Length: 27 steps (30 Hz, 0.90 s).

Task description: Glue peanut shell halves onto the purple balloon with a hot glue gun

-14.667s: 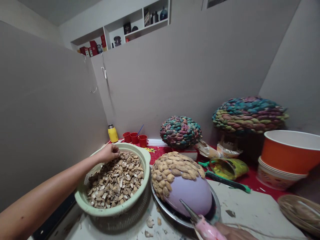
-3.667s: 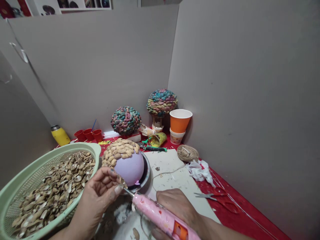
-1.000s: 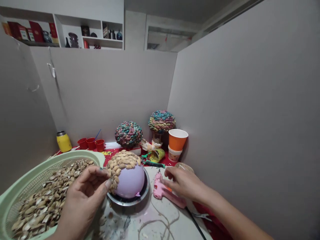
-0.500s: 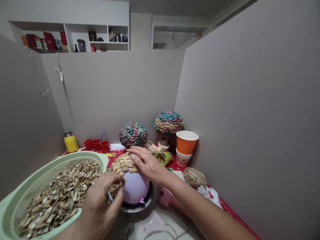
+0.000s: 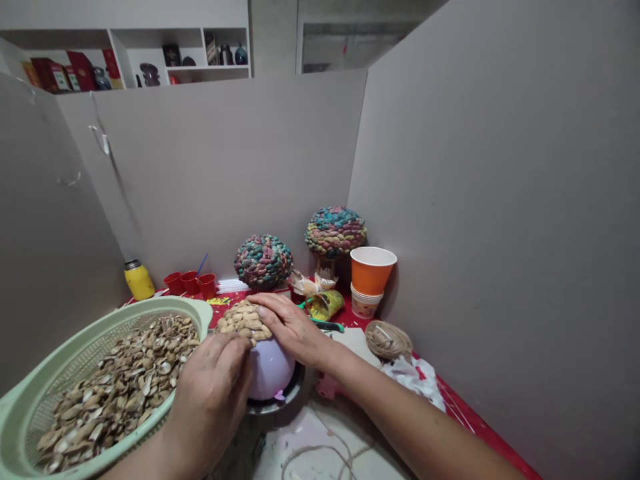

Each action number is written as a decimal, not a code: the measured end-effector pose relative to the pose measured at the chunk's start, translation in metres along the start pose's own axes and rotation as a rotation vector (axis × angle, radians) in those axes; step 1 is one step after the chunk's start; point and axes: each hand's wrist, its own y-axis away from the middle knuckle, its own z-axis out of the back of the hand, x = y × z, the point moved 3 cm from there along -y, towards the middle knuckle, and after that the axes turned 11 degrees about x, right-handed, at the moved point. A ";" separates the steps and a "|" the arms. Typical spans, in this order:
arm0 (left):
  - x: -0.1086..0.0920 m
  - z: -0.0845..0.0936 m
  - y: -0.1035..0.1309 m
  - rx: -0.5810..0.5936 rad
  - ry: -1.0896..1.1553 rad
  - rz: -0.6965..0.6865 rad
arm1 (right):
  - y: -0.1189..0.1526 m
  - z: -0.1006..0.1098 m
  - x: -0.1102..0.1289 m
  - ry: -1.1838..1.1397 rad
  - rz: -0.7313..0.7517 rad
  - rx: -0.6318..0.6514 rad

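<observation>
1. Balloon: sits in a metal bowl, mid-desk, between the basket and the desk's right edge. Desk's front edge is out of frame.
2. Left hand: fingers curled in at the balloon's left side, where the shell cover ends. Fingertips hidden; can't tell if its grip is together on a shell.
3. Right hand: palm down, grip apart, laid over the upper right of the shell cover. Clamped on nothing.
4. Step looks like pressing at the cover's margin. I'd push straight in, no sliding, and let the right palm take the reaction so the balloon doesn't roll.
5. Keep force low and spread: thin wall, hard shell edges. Butt each piece tight to its neighbour, matching the curve.
6. Materials: balloon smooth, lilac, rounded, pink knot low near the bowl rim. Shell cover tan, pitted, overlapping like scales.
7. Basket, pale green perforated plastic, takes the desk's left side, full of loose shells, many curved half pieces.
8. Toward the desk's back edge: two knobbly multicoloured balls, rough. Fibrous twine coil near the right edge.
</observation>
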 end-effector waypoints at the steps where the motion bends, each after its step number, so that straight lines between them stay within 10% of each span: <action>1: -0.001 0.000 0.000 -0.001 -0.018 -0.008 | 0.000 0.000 0.000 0.001 0.001 -0.001; 27: -0.002 -0.005 -0.001 0.036 -0.068 -0.074 | 0.002 0.001 0.001 0.010 0.007 -0.013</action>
